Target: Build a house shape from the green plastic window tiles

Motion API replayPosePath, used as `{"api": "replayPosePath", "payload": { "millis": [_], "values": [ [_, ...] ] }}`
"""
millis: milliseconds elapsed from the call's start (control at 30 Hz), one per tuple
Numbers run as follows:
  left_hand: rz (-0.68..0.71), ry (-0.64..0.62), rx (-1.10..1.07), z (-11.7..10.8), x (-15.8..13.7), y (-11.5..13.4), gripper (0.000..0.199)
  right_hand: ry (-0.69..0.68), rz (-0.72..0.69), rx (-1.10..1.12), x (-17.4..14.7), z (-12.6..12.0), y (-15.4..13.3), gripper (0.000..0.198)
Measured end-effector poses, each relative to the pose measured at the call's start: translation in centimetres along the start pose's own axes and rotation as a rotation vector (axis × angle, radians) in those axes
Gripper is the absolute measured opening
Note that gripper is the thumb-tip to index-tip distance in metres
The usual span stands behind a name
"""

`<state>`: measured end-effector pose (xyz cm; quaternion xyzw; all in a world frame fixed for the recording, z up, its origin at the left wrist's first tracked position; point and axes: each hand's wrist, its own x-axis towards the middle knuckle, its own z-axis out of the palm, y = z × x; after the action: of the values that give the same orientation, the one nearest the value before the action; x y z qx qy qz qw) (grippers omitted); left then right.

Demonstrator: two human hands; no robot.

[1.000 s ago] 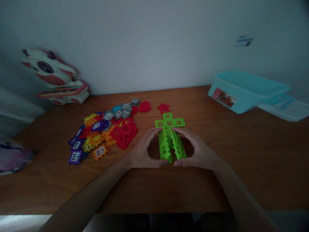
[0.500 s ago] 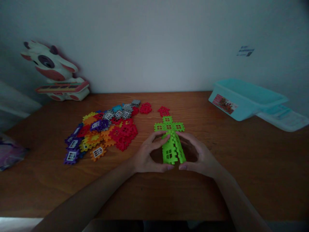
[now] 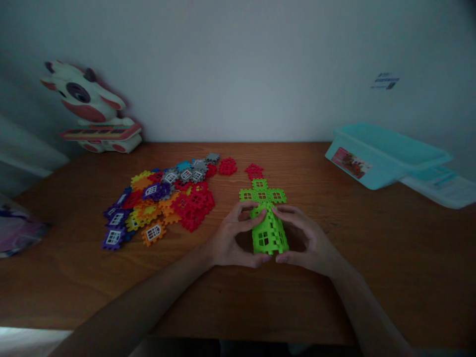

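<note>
Two green interlocking panels with window cutouts (image 3: 270, 232) stand joined at an angle, their toothed edges meeting along a ridge that faces me. My left hand (image 3: 238, 238) grips the left panel, fingers at its top and thumb at its lower edge. On the other side my right hand (image 3: 303, 238) grips the right panel in the same way. Just beyond the hands lies a flat cross of green window tiles (image 3: 262, 195); whether it is joined to the held panels is hidden by the fingers. A red house-shaped tile (image 3: 254, 171) lies past the cross.
A pile of interlocking tiles (image 3: 148, 208) in several colours covers the left middle of the wooden table (image 3: 219, 302). A toy cow with a keyboard (image 3: 100, 134) stands at the back left. At the right is a turquoise bin (image 3: 353, 161) with a pale lid (image 3: 442, 186) beside it.
The gap between the two green panels has closed, and their toothed edges now meet. Both hands keep their hold. The view has shifted slightly.
</note>
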<state>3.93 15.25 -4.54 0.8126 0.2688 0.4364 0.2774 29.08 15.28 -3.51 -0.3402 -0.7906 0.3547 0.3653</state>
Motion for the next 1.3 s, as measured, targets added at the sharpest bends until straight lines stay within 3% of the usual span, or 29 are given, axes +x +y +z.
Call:
{"api": "replayPosePath", "payload": {
  "millis": [667, 767, 967, 1300],
  "values": [
    [0.014, 0.000, 0.031, -0.1, 0.0, 0.2, 0.094, -0.047, 0.006, -0.071, 0.2, -0.3, -0.5, 0.077],
    [0.032, -0.002, 0.030, -0.1, -0.1, 0.2, 0.092, -0.014, 0.002, 0.003, 0.3, 0.1, -0.7, 0.057],
    [0.045, -0.001, 0.052, 0.1, -0.2, 0.2, 0.096, 0.275, 0.178, 0.040, 1.4, 2.5, -1.9, 0.027],
    [0.056, 0.004, 0.049, 0.4, -0.3, 0.3, 0.095, 0.277, 0.135, 0.090, 1.8, 2.8, -1.8, 0.014]
  ]
}}
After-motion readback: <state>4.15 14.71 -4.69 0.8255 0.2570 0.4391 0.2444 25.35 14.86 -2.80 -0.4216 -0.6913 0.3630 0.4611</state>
